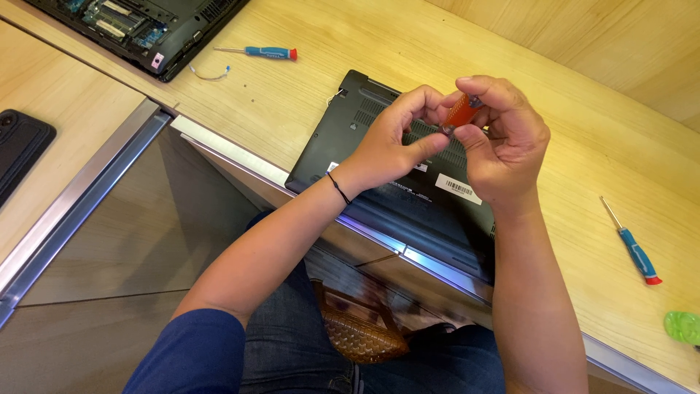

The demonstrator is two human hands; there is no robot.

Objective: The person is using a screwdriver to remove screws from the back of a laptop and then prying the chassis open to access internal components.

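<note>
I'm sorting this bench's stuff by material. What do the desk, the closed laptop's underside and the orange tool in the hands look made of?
Desk: pale wood or wood-look laminate, going by the visible grain and satin sheen. Laptop underside: looks like matte black plastic or coated metal, with moulded vent slots. Orange tool, held between left hand and right hand: glossy, slightly see-through body, probably plastic.
</note>
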